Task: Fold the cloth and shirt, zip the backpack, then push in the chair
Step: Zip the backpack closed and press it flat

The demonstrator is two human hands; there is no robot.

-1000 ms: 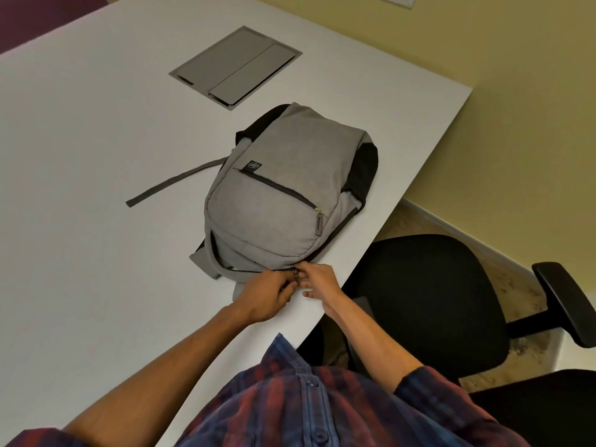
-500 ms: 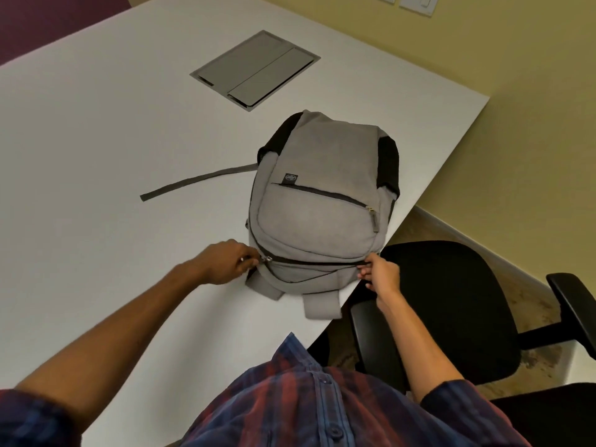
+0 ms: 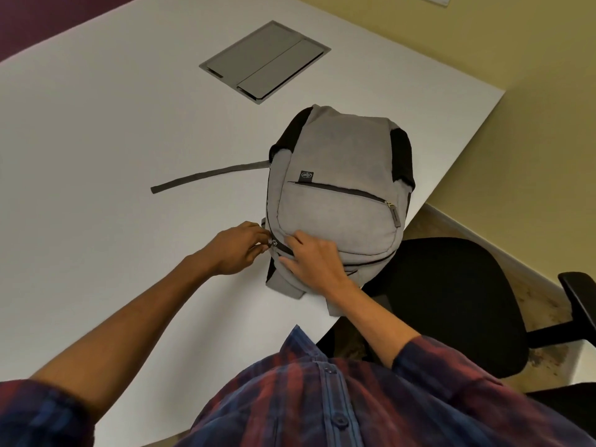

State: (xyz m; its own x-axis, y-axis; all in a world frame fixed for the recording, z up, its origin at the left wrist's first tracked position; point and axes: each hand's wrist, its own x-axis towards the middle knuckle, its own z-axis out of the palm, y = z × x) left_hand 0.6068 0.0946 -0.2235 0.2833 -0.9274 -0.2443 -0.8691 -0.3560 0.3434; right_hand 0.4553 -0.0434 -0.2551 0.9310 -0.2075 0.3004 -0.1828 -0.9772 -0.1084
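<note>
A grey backpack (image 3: 338, 175) with black side panels lies flat on the white table (image 3: 96, 156), its near end by the table's front edge. My left hand (image 3: 237, 248) pinches the zip pull at the bag's near left corner. My right hand (image 3: 314, 264) lies on the bag's near end beside that zip, fingers spread and pressing the fabric down. The main zip runs as a dark line to the right of my right hand. A black office chair (image 3: 451, 301) stands right of me, out from the table. No cloth or shirt shows on the table.
A grey strap (image 3: 206, 175) trails left from the backpack across the table. A grey cable hatch (image 3: 264, 61) is set into the tabletop further back. A yellow wall (image 3: 516, 91) runs along the right, and the chair's armrest (image 3: 580, 304) juts out at the far right.
My right hand has moved from the bag's near right corner to its near left side, now pressing beside my left hand. My left hand stays at the zip pull on the left corner.
</note>
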